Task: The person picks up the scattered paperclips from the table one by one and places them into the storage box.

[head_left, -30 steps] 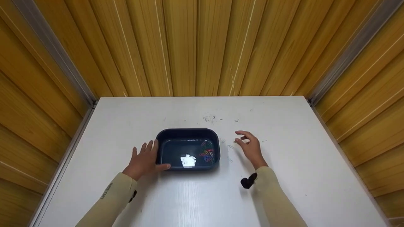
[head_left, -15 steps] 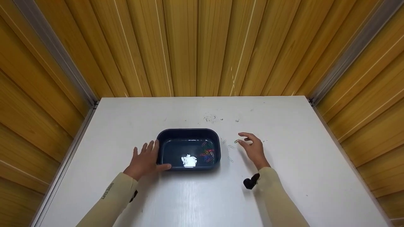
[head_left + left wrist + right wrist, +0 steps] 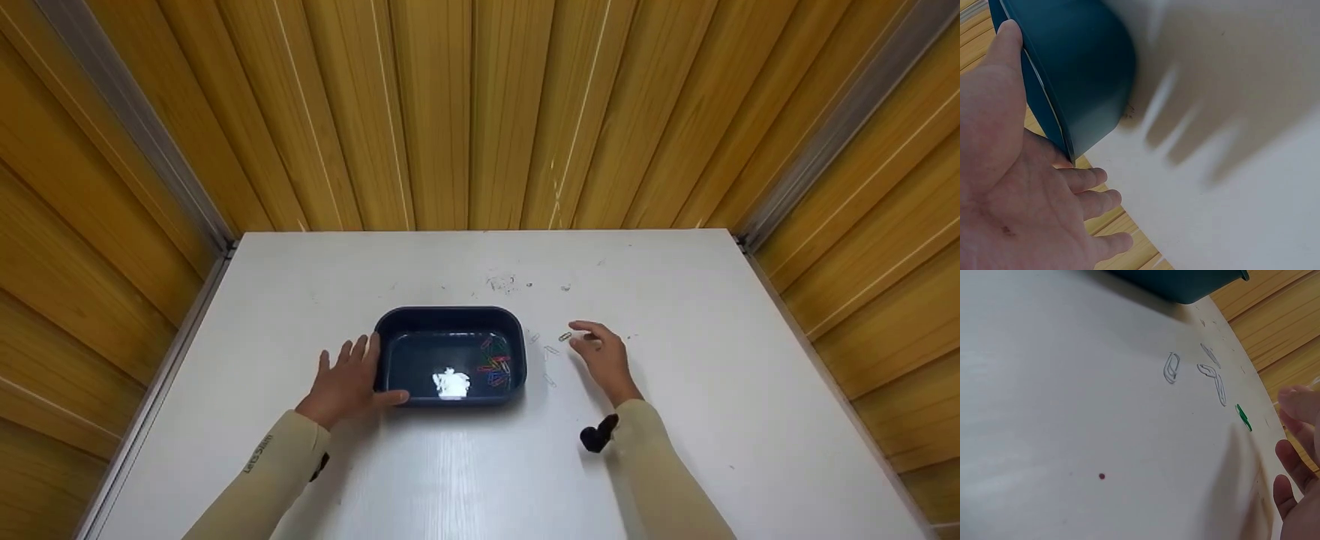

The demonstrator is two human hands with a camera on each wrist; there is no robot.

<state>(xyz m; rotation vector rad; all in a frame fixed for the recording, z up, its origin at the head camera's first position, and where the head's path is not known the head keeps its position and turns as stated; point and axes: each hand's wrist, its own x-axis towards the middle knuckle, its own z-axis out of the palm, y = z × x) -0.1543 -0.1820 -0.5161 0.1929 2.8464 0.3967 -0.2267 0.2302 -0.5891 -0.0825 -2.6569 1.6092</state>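
Observation:
My left hand (image 3: pixel 343 384) rests on the left end of a dark blue plastic bin (image 3: pixel 450 402), its thumb over the near rim and its other fingers straight along the left wall. A cluster of coloured paper clips (image 3: pixel 494 367) lies inside the bin at the right. On the white table, a green paper clip (image 3: pixel 1243 417) lies just left of the right hand (image 3: pixel 604 363), whose fingers are parted, loosely bent and hold nothing. Three pale metal paper clips, one of them the nearest clip (image 3: pixel 1171 368), lie between the bin and that hand.
The white table (image 3: pixel 465 480) has small dark marks (image 3: pixel 501 283) beyond the bin and a red dot (image 3: pixel 1102 476) near the right wrist. Wood-patterned panels (image 3: pixel 480 112) rise behind the table and along both sides.
The right hand has drawn back slightly to the right, away from the green paper clip that was at its fingertips; the clip now lies clear on the table. The left hand stays at the bin.

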